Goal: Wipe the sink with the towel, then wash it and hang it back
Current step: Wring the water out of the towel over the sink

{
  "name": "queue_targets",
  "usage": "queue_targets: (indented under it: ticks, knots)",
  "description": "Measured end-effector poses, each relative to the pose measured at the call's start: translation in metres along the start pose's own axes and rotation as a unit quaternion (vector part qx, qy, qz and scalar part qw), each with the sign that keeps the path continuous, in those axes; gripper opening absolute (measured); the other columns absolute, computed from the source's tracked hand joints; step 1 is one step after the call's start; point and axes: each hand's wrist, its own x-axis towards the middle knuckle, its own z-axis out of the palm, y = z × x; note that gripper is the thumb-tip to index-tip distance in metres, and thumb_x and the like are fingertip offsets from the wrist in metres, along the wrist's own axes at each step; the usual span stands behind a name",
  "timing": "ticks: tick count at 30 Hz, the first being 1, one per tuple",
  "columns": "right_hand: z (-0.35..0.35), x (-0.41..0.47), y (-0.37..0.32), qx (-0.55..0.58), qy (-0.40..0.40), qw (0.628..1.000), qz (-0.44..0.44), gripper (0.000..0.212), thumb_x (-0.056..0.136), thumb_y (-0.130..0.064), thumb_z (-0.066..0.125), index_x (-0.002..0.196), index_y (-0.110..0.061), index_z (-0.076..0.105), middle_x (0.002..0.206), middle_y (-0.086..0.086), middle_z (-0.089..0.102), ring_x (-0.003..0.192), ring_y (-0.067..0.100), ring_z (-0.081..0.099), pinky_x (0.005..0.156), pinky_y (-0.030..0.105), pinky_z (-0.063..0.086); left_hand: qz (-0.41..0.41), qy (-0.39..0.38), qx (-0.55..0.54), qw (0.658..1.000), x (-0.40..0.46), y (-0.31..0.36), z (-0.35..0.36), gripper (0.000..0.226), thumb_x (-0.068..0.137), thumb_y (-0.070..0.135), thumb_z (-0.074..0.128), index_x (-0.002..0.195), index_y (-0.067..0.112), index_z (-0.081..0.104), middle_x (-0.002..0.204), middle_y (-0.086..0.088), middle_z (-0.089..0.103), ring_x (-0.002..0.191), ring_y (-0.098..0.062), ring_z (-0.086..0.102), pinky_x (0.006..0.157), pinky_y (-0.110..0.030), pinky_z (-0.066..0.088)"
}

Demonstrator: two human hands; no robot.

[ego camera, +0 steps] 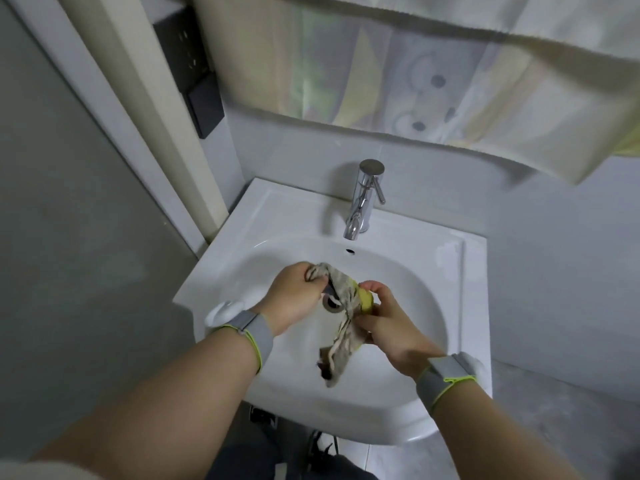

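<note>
A small grey-and-yellow striped towel (343, 327) hangs bunched over the white sink (460, 306), above the metal drain (333, 304). My left hand (294, 299) grips the towel's upper end with curled fingers. My right hand (384, 320) pinches and holds its middle part, where the yellow shows. The towel's lower end dangles free into the basin. The chrome faucet (363, 199) stands at the back of the sink; no water is seen running from it.
Large pale towels (433, 64) hang on the wall above the sink. A white soap dish (227, 308) sits on the sink's left rim. A black wall socket (188, 64) is at upper left. Grey wristbands sit on both wrists. Dark shoes show below the sink.
</note>
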Motion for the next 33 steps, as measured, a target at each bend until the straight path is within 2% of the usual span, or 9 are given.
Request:
queue_targets:
  ticks: [4, 9, 12, 14, 19, 22, 24, 27, 33]
  knots:
    - [-0.003, -0.011, 0.0, -0.109, -0.015, 0.994, 0.022, 0.043, 0.09, -0.005, 0.05, 0.122, -0.033, 0.049, 0.097, 0.013, 0.063, 0.08, 0.025, 0.061, 0.072, 0.034, 0.049, -0.023, 0.056, -0.12, 0.991, -0.008, 0.014, -0.01, 0.022, 0.082, 0.008, 0.068, 0.103, 0.013, 0.065, 0.085, -0.007, 0.067, 0.064, -0.019, 0.062, 0.061, -0.028, 0.054]
    - [0.011, -0.018, -0.007, -0.133, -0.014, 0.991, 0.015, 0.047, 0.079, -0.035, 0.08, 0.113, -0.024, 0.051, 0.096, 0.007, 0.07, 0.08, 0.016, 0.07, 0.065, 0.024, 0.056, -0.035, 0.0, -0.21, 0.977, -0.012, 0.025, -0.017, 0.044, 0.079, -0.003, 0.073, 0.117, 0.009, 0.056, 0.102, -0.015, 0.065, 0.078, -0.025, 0.067, 0.08, -0.036, 0.06]
    - [0.017, -0.018, -0.01, -0.059, 0.024, 0.998, 0.012, 0.031, 0.087, -0.027, 0.072, 0.111, -0.012, 0.058, 0.096, 0.012, 0.07, 0.076, 0.021, 0.069, 0.076, 0.04, 0.061, -0.014, -0.042, -0.266, 0.963, -0.017, 0.026, -0.016, 0.063, 0.08, -0.005, 0.072, 0.134, 0.016, 0.045, 0.119, -0.015, 0.059, 0.106, -0.025, 0.065, 0.086, -0.03, 0.055]
    - [0.017, -0.019, -0.011, 0.052, 0.009, 0.998, 0.026, 0.022, 0.094, -0.02, 0.06, 0.113, -0.009, 0.062, 0.101, 0.017, 0.069, 0.085, 0.027, 0.068, 0.086, 0.048, 0.056, -0.028, -0.032, -0.197, 0.979, -0.02, 0.021, -0.013, 0.067, 0.082, 0.006, 0.073, 0.14, 0.017, 0.041, 0.12, -0.009, 0.055, 0.111, -0.023, 0.06, 0.089, -0.032, 0.053]
    - [0.017, -0.017, -0.018, 0.146, 0.044, 0.988, 0.025, 0.029, 0.091, -0.02, 0.052, 0.109, -0.005, 0.07, 0.101, 0.014, 0.071, 0.09, 0.027, 0.063, 0.085, 0.042, 0.049, -0.139, -0.146, -0.083, 0.976, -0.031, 0.01, -0.008, 0.05, 0.082, 0.056, 0.066, 0.115, 0.02, 0.059, 0.115, -0.004, 0.065, 0.106, -0.02, 0.062, 0.095, -0.037, 0.05]
    - [0.016, -0.015, -0.02, 0.158, 0.075, 0.983, 0.046, 0.033, 0.09, -0.027, 0.052, 0.107, -0.006, 0.07, 0.101, 0.012, 0.075, 0.092, 0.027, 0.066, 0.083, 0.037, 0.049, -0.044, -0.111, -0.082, 0.989, -0.031, 0.009, -0.002, 0.018, 0.089, 0.036, 0.069, 0.09, 0.018, 0.069, 0.088, 0.006, 0.069, 0.089, -0.012, 0.064, 0.091, -0.033, 0.052]
    - [0.016, -0.015, -0.022, 0.109, 0.055, 0.992, 0.031, 0.036, 0.09, -0.037, 0.057, 0.109, -0.009, 0.068, 0.103, 0.011, 0.075, 0.097, 0.026, 0.07, 0.089, 0.039, 0.053, 0.01, -0.067, -0.035, 0.997, -0.031, 0.015, 0.0, 0.025, 0.091, 0.027, 0.066, 0.069, 0.016, 0.06, 0.067, 0.006, 0.06, 0.067, -0.01, 0.059, 0.068, -0.022, 0.05]
    - [0.017, -0.017, -0.027, 0.009, 0.069, 0.997, -0.033, 0.033, 0.089, -0.038, 0.069, 0.101, -0.009, 0.066, 0.097, 0.012, 0.075, 0.086, 0.023, 0.073, 0.08, 0.041, 0.06, 0.041, -0.059, 0.021, 0.997, -0.029, 0.019, 0.001, 0.023, 0.091, 0.028, 0.06, 0.075, 0.011, 0.061, 0.068, -0.002, 0.06, 0.065, -0.016, 0.056, 0.06, -0.024, 0.042]
    - [0.004, -0.012, -0.027, -0.04, 0.154, 0.986, -0.045, 0.024, 0.099, -0.023, 0.056, 0.095, -0.004, 0.069, 0.088, 0.016, 0.071, 0.074, 0.026, 0.066, 0.076, 0.053, 0.059, 0.008, -0.028, -0.046, 0.998, -0.019, 0.016, -0.005, 0.015, 0.092, 0.021, 0.049, 0.079, 0.013, 0.05, 0.074, -0.01, 0.047, 0.069, -0.021, 0.045, 0.064, -0.032, 0.032]
